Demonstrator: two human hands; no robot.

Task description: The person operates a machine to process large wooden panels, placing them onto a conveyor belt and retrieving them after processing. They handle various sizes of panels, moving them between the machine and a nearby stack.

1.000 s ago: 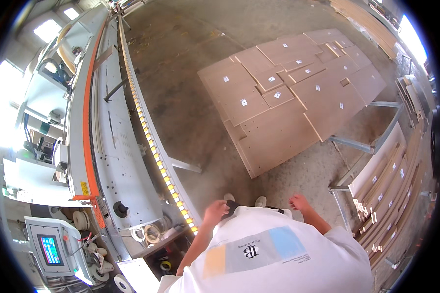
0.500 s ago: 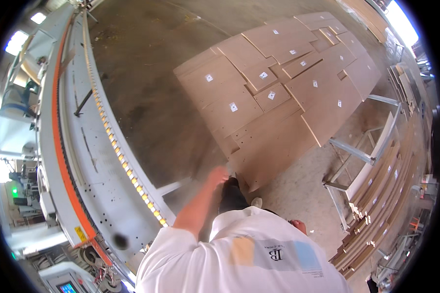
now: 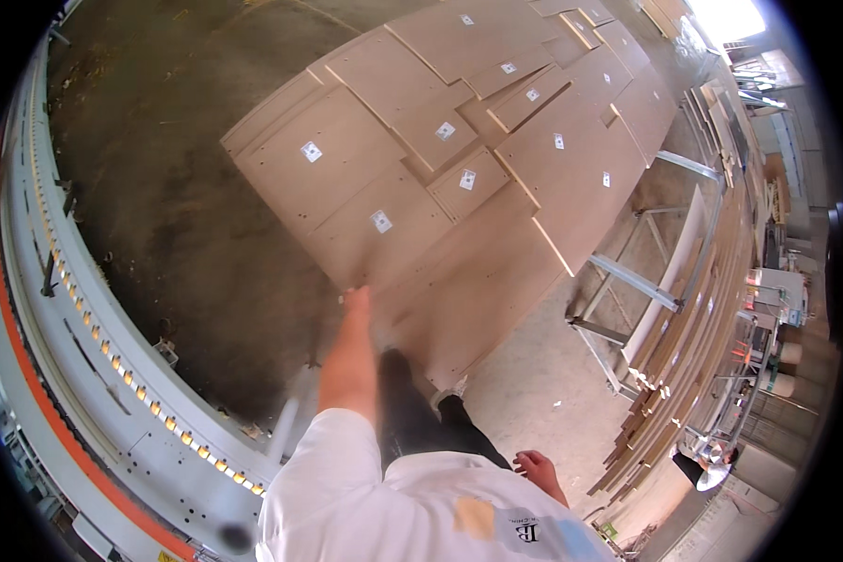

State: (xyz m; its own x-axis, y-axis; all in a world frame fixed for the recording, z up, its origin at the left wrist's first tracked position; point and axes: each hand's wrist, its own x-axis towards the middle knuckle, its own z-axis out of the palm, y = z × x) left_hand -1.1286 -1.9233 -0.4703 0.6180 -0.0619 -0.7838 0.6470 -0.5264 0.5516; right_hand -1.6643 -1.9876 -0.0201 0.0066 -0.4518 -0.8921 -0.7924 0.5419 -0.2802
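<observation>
A broad layer of brown wood panels (image 3: 496,281) lies ahead of me, with smaller brown boards (image 3: 342,178) of various sizes spread over it. Small white labels (image 3: 381,222) mark several of these boards. My left arm reaches forward, and my left hand (image 3: 357,298) is at the near left edge of the panels. Whether it touches or grips the edge is not clear, as its fingers are small and blurred. Low by my right side hangs my right hand (image 3: 537,465), its fingers loosely bent with nothing seen in them.
On the left runs a long grey machine (image 3: 131,421) with an orange strip and a row of yellow rollers. To the right, a metal frame (image 3: 632,281) stands beside stacked long brown boards (image 3: 693,347). Another person (image 3: 712,466) is at the far lower right.
My left hand has moved forward to the panel edge. The view has turned and come closer to the panels, and the machine has shifted left. My right hand shows more fully now.
</observation>
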